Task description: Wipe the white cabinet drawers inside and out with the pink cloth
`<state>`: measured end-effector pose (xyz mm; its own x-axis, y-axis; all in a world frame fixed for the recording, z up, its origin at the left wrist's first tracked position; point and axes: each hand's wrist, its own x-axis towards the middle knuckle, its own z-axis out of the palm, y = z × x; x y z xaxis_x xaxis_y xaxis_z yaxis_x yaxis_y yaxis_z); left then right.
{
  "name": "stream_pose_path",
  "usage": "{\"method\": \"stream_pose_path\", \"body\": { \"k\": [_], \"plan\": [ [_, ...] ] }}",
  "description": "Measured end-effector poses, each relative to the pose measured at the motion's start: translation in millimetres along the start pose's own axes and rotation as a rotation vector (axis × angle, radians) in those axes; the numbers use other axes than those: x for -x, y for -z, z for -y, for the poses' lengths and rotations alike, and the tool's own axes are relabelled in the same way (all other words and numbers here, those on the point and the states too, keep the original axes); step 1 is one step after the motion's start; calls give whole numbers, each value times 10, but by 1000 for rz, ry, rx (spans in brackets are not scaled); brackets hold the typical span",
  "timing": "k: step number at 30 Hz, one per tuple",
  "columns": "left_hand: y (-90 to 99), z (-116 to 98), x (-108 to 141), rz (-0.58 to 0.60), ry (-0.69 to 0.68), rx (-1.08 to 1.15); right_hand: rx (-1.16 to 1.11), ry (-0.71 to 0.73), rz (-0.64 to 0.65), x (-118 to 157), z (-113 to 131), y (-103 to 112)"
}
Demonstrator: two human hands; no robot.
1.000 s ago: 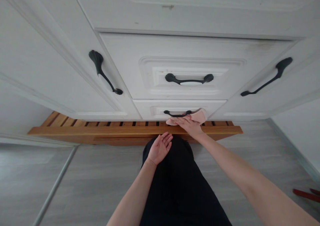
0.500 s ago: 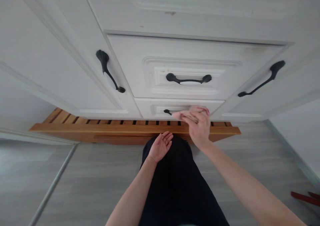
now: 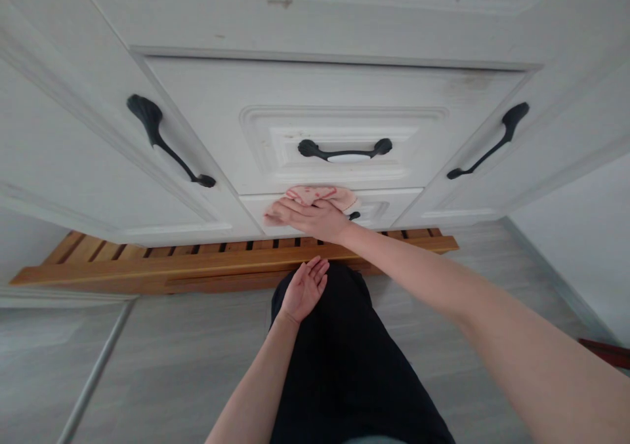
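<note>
Right hand (image 3: 315, 218): presses pink cloth (image 3: 319, 197) flat on lower drawer front (image 3: 384, 208), left part; handle side unwiped. Left hand (image 3: 304, 291): open, empty, on lap.

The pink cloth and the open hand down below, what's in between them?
Between the pink cloth and the left hand lies the wooden slatted rack, seen from the head view.

I saw the grey plank floor (image 3: 162, 365) carrying a low slatted wooden platform (image 3: 147, 265), which lay flat along the foot of the white cabinet (image 3: 98, 188). At the far right edge, something dark red (image 3: 608, 352) rested on the floor, too cut off to identify.
</note>
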<state>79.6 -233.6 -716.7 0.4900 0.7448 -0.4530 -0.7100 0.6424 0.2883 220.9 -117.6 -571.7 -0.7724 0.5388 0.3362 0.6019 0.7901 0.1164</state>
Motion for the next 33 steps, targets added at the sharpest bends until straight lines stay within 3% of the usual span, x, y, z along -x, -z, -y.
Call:
{"method": "stream_pose_path", "body": {
  "k": [5, 11, 16, 22, 30, 33],
  "plan": [
    [7, -3, -9, -4, 13, 2, 91, -105, 1, 737, -322, 157],
    [-6, 16, -12, -11, 21, -8, 388, -59, -260, 1455, -619, 340],
    [-29, 16, -14, -7, 29, -18, 388, -172, -243, 1934, -844, 399],
    [-52, 22, -34, -18, 36, -29, 351, -421, -283, 2144, -760, 25],
    [-64, 42, -64, -25, 53, -36, 276, -748, -321, 2085, -426, -648],
    [-75, 49, -88, -19, 66, -36, 278, -796, -343, 2086, -289, -864]
  ]
}}
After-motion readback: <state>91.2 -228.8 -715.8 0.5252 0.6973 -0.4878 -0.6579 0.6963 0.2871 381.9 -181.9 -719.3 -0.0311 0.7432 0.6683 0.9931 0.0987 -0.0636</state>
